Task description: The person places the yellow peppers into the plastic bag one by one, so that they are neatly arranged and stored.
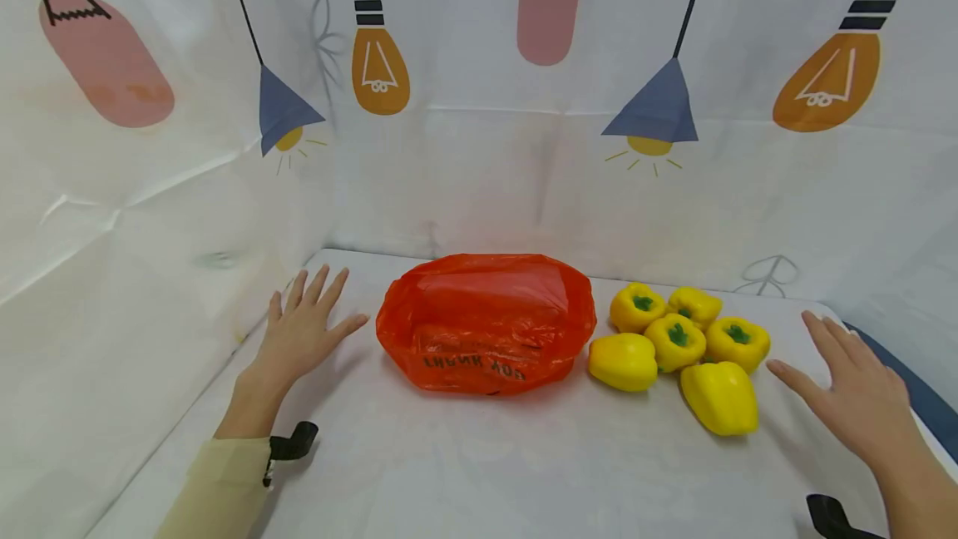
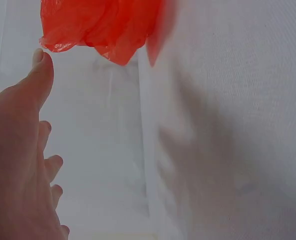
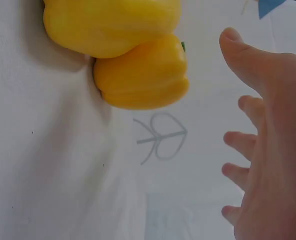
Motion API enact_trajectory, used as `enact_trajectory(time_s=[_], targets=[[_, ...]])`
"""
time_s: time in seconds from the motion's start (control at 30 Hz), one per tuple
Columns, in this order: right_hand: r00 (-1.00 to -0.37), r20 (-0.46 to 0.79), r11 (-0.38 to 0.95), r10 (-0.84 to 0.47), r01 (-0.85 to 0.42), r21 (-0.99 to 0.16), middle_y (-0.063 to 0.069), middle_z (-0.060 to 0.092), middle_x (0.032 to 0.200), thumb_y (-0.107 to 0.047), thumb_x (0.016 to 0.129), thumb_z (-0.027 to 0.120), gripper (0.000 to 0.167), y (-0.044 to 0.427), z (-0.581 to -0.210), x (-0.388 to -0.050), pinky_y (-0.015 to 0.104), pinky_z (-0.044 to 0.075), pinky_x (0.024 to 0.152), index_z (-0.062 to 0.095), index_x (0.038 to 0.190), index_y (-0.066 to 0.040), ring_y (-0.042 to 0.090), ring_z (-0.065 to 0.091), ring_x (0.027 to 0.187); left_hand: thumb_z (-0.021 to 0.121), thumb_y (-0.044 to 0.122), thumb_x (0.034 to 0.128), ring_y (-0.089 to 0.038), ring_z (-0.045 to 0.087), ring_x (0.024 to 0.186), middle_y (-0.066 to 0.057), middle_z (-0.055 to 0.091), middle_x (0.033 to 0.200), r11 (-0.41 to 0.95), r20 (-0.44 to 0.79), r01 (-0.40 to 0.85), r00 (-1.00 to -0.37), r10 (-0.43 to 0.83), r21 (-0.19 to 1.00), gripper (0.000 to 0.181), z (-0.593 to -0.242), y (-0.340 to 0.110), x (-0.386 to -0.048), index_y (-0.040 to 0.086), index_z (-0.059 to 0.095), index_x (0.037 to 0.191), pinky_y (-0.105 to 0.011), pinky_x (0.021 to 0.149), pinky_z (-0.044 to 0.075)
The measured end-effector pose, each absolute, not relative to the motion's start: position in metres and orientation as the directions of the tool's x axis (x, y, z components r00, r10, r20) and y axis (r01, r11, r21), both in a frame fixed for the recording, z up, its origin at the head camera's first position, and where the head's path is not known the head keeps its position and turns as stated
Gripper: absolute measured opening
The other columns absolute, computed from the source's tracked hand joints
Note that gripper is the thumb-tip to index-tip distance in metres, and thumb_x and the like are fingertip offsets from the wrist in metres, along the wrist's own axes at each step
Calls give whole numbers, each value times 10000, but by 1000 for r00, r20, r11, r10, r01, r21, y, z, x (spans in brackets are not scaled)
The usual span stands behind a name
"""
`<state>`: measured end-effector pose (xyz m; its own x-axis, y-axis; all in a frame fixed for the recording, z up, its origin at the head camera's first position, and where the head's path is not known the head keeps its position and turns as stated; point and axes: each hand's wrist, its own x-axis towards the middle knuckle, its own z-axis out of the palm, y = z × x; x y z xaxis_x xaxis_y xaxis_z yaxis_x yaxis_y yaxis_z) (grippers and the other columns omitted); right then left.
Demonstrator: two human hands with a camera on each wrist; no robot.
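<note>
A red plastic bag (image 1: 486, 323) with dark lettering stands mid-table, its mouth spread wide. To its right sits a cluster of several yellow bell peppers (image 1: 677, 343), some with green stems up and others on their sides. My left hand (image 1: 293, 339) hovers left of the bag, fingers spread and holding nothing; in the left wrist view its thumb appears close to the red bag (image 2: 103, 25). My right hand (image 1: 861, 389) is held just right of the peppers, fingers straight, without touching them. Two yellow peppers (image 3: 143, 75) show in the right wrist view.
A white cloth covers the table (image 1: 449, 464). Behind and to the left hangs a pale curtain (image 1: 479, 173) printed with lamps and bulbs. Black straps (image 1: 295, 441) sit at both wrists. A dark blue strip (image 1: 913, 389) runs along the right table edge.
</note>
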<state>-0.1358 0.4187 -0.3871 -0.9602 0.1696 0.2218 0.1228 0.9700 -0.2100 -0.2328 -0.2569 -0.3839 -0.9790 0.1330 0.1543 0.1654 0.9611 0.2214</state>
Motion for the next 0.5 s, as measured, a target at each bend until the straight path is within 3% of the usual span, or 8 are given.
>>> enact_trajectory(time_s=[0.27,0.5], targets=[[-970,215,976,117,72,-206,352,68,1592,-590,965,507,934,404,-376,-134,813,57,1074,32,1598,-95,601,72,1427,399,740,925,-444,-39,1536,-120,24,1691,939,142,201,-976,166,281,889,-381,-251,-232,302,36,1609,-747,1146,-62],[-988,118,966,102,70,-248,374,114,1570,-587,953,532,955,396,-371,-135,838,164,981,8,1602,-123,613,130,1389,429,716,930,-414,-44,1547,-88,41,1695,918,143,238,-969,202,317,876,-379,-245,-231,322,36,1606,-727,1160,-74]])
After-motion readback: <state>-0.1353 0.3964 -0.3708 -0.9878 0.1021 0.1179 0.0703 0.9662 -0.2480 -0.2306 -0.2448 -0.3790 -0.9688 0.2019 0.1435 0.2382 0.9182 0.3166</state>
